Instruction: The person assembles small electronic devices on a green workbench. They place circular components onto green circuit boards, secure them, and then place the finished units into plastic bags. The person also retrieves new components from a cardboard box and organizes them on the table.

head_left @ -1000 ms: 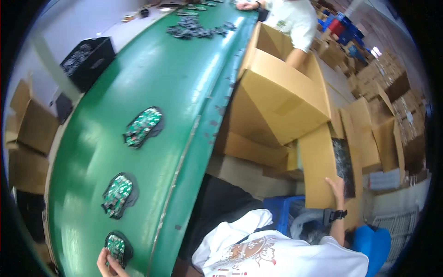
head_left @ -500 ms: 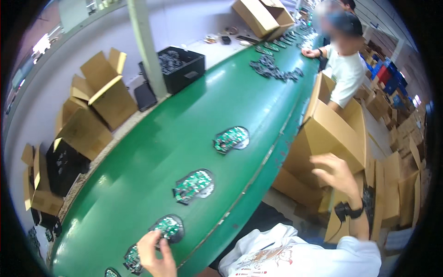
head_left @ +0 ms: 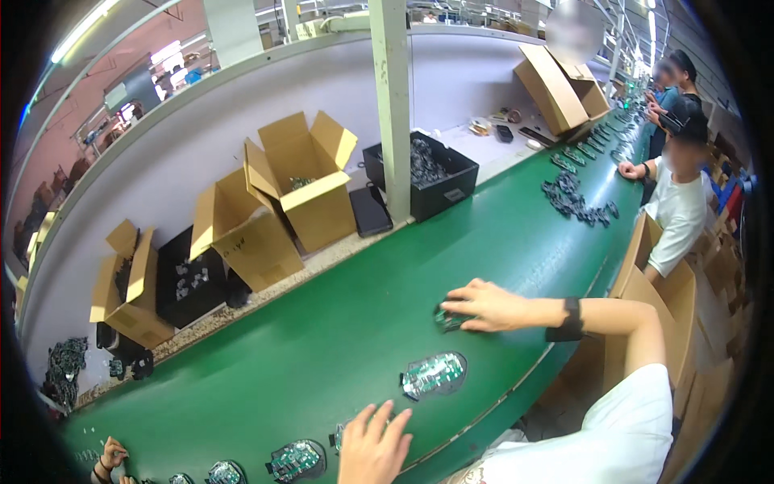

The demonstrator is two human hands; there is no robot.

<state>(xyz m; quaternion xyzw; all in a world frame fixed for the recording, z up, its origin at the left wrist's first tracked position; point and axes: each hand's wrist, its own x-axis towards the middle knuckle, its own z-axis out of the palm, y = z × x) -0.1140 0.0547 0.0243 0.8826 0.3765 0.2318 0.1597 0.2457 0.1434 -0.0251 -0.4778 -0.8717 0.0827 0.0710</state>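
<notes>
Bright, even factory light throughout, cast by fluorescent tubes (head_left: 105,32) glowing at far left overhead. Soft, short shadows only, under the cardboard boxes (head_left: 302,181) and beneath the right hand (head_left: 492,306) on the green belt (head_left: 322,355). Faint sheen along the belt's far right stretch. Strong fisheye bend, with the belt and the pale wall (head_left: 201,137) curving toward a black circular rim. Sharp at centre, softer at the edges. Slight motion blur on the left hand (head_left: 372,445) at the near edge. Faces of far workers blurred out.
</notes>
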